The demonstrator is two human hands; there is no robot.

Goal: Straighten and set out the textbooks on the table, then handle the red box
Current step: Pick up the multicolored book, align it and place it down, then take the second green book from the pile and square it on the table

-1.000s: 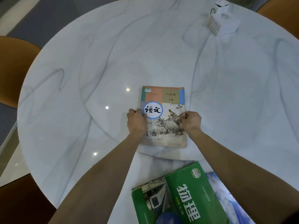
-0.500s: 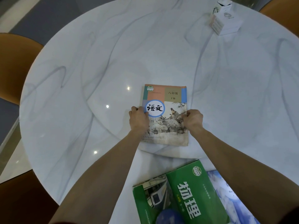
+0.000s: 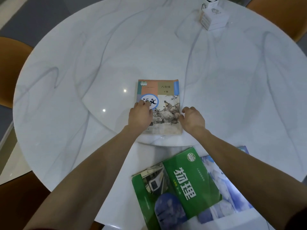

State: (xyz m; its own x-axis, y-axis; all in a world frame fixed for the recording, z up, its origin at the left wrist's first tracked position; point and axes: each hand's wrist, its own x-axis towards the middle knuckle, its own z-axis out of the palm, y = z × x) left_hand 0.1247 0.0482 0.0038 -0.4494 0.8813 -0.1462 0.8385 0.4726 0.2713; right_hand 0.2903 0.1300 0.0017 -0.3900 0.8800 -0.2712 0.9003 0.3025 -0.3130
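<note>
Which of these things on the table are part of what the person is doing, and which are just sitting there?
Part of the job: Chinese textbook under the left hand, right hand beside it; green textbook; blue book beneath it. No red box in view.

Just there: white tissue box; orange chairs.

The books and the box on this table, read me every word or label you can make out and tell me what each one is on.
"语文": Chinese textbook, partly under the left hand.
"八年级": same cover, top right.
"物理": green physics textbook.
Small print on both covers: too small to read.
White tissue box: markings blurred.
Blue book: no readable text.
</note>
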